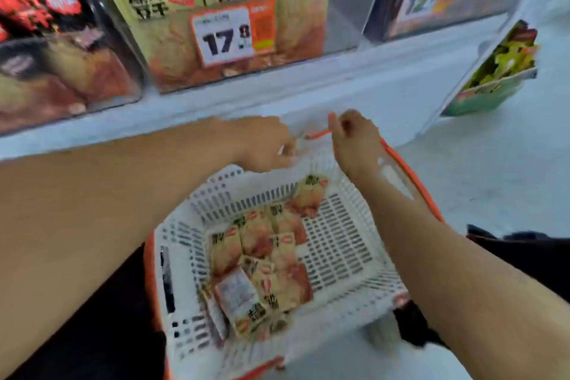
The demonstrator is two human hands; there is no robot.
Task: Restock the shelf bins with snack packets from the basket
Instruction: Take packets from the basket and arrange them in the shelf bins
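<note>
You are looking at a pale shelf (354, 83) that is carrying clear bins: one (216, 25) holding beige packets behind a price tag (223, 35), a dark-packet bin (61, 49) to its left, and a tilted bin (496, 74) holding green packets.

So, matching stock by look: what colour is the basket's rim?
Orange, on a white slatted basket; seen in the head view.

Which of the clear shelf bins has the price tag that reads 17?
The middle bin, filled with upright beige packets. The bin to its left holds dark packets, and the bin to its right carries a tag reading 12.
</note>
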